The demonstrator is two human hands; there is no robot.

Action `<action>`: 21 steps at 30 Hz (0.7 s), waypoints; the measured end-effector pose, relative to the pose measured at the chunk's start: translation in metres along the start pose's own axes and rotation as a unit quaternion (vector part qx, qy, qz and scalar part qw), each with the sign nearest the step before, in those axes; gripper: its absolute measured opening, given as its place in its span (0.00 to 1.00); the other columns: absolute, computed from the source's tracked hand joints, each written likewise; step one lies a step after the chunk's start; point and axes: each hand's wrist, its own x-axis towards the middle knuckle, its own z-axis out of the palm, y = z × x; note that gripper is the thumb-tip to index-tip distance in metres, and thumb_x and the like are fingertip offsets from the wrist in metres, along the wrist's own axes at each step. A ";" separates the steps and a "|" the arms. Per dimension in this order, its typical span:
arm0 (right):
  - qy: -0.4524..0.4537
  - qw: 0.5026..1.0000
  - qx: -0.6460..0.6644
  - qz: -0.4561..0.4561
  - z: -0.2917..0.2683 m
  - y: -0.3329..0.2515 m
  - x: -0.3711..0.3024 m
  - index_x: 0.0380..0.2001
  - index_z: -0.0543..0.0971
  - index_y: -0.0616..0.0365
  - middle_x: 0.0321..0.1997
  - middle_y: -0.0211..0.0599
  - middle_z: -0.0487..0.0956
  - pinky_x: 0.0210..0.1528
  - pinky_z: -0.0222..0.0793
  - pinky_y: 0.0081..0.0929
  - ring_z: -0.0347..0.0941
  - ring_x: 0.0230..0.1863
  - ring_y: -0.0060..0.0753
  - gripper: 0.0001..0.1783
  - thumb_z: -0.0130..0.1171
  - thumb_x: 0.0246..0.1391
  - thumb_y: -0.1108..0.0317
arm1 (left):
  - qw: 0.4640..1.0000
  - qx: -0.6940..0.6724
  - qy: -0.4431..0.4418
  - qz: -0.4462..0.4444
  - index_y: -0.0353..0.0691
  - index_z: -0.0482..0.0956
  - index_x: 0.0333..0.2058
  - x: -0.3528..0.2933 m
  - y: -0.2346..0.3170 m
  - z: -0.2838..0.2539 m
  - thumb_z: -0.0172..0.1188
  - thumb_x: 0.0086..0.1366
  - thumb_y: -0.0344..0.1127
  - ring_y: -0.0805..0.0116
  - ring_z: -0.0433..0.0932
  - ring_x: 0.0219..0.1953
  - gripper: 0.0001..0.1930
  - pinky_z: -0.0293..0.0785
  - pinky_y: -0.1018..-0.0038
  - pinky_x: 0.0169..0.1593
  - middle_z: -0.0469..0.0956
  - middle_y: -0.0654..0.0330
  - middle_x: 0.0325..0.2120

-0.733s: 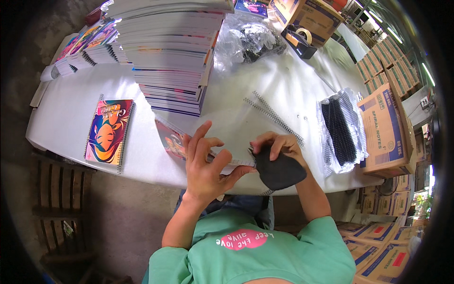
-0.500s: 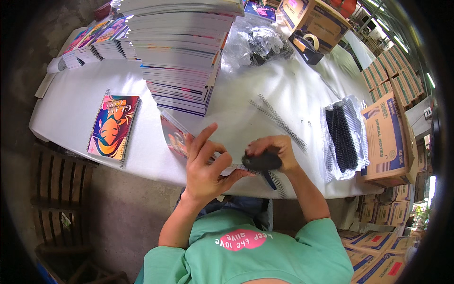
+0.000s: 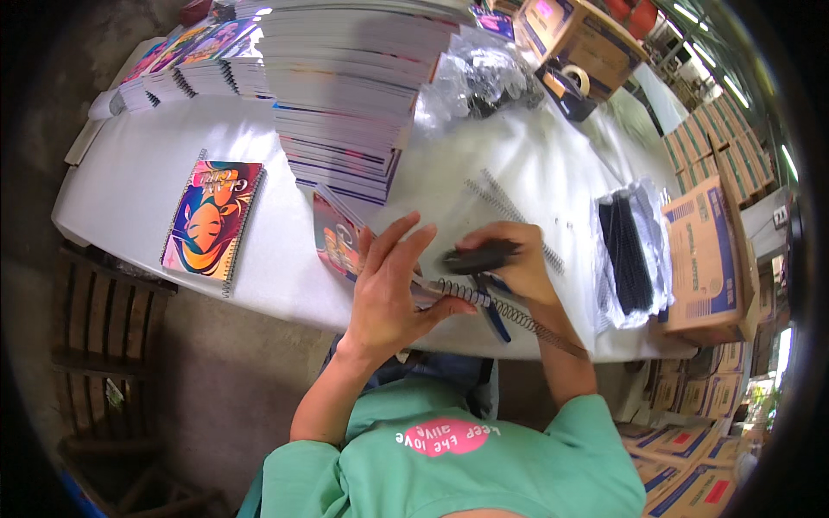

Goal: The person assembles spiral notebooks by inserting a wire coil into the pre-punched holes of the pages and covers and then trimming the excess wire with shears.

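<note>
Left hand (image 3: 389, 289) is lying flat on the unbound notebook (image 3: 341, 233) at the near table edge, fingers spread wide and pressing, probably to keep the sheets and their punched holes lined up. Right hand (image 3: 509, 259) is closing its fingers round a dark, flat object (image 3: 479, 256), likely a cover or a tool grip; exact kind is not resolvable. Directly under both hands a wire spiral (image 3: 509, 311) is running along the notebook's edge and sticking out toward the person's right, which fits a coil being fed through the holes. Blue-handled pliers (image 3: 494, 315) are lying just beside the coil, within reach of the right hand.

Surface: a white table (image 3: 138, 173). A finished spiral notebook (image 3: 211, 216) with a bright cover is resting apart on the left. A loose spiral (image 3: 509, 211) is sitting just beyond the right hand. A clear bag of black coils (image 3: 630, 250) is lying to the right, next to a cardboard box (image 3: 704, 250).

Farther back: a tall stack of notebooks (image 3: 345, 95), crumpled plastic wrap (image 3: 479, 78), more boxes. Floor is bare concrete; a wooden pallet (image 3: 104, 345) is standing at left.
</note>
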 end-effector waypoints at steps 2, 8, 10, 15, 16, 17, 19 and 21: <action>-0.104 0.863 0.462 -0.178 0.007 -0.009 0.003 0.25 0.80 0.66 0.32 0.44 0.81 0.43 0.72 0.28 0.78 0.35 0.34 0.03 0.59 0.43 0.80 | 1.000 0.006 0.007 0.002 0.41 0.71 0.50 0.002 -0.002 0.001 0.77 0.30 0.51 0.55 0.65 0.57 0.44 0.46 0.49 0.63 0.72 0.54 0.47; 0.055 0.941 0.333 -0.017 0.012 -0.004 0.002 0.28 0.79 0.64 0.32 0.45 0.80 0.48 0.74 0.37 0.79 0.39 0.41 0.10 0.58 0.39 0.86 | 0.988 0.136 0.064 -0.021 0.44 0.76 0.27 0.020 -0.010 -0.036 0.74 0.25 0.58 0.53 0.64 0.49 0.32 0.53 0.50 0.55 0.66 0.60 0.32; -0.076 0.943 0.290 -0.142 0.012 0.006 0.013 0.30 0.79 0.62 0.33 0.45 0.80 0.50 0.73 0.38 0.78 0.39 0.42 0.12 0.61 0.38 0.85 | 0.986 0.137 0.092 0.009 0.44 0.74 0.22 0.020 -0.016 -0.036 0.73 0.23 0.59 0.54 0.63 0.46 0.30 0.55 0.54 0.50 0.64 0.61 0.31; -0.127 0.948 0.247 -0.158 0.015 0.005 0.022 0.27 0.80 0.63 0.30 0.41 0.81 0.43 0.72 0.26 0.78 0.34 0.30 0.08 0.65 0.40 0.71 | 0.982 0.135 0.117 0.062 0.45 0.73 0.19 0.018 -0.017 -0.034 0.73 0.24 0.59 0.54 0.61 0.45 0.28 0.56 0.57 0.47 0.66 0.59 0.37; -0.132 0.958 0.201 -0.157 0.015 -0.001 0.022 0.25 0.80 0.63 0.28 0.41 0.80 0.41 0.72 0.26 0.78 0.34 0.29 0.09 0.66 0.39 0.69 | 0.981 0.133 0.124 0.073 0.46 0.73 0.19 0.019 -0.018 -0.033 0.73 0.24 0.59 0.54 0.61 0.46 0.28 0.56 0.57 0.47 0.67 0.59 0.39; -0.142 0.965 0.153 -0.156 0.014 -0.007 0.024 0.23 0.79 0.62 0.27 0.40 0.80 0.38 0.73 0.27 0.78 0.33 0.29 0.10 0.66 0.38 0.68 | 0.982 0.129 0.122 0.064 0.46 0.73 0.19 0.019 -0.017 -0.032 0.73 0.24 0.59 0.53 0.61 0.48 0.28 0.56 0.57 0.48 0.67 0.59 0.40; -0.035 0.998 -0.039 -0.038 0.008 -0.009 0.024 0.22 0.79 0.61 0.23 0.38 0.78 0.33 0.73 0.29 0.78 0.31 0.30 0.10 0.64 0.39 0.65 | 0.981 0.122 0.126 0.087 0.46 0.73 0.20 0.021 -0.020 -0.030 0.73 0.24 0.59 0.52 0.61 0.50 0.28 0.56 0.57 0.48 0.67 0.58 0.42; -0.041 0.975 0.165 -0.144 0.014 0.000 0.018 0.22 0.80 0.62 0.23 0.37 0.78 0.31 0.72 0.26 0.76 0.29 0.27 0.08 0.61 0.40 0.68 | 0.978 0.130 0.124 0.110 0.46 0.73 0.20 0.014 -0.028 -0.025 0.73 0.24 0.59 0.51 0.60 0.52 0.28 0.56 0.56 0.49 0.67 0.57 0.44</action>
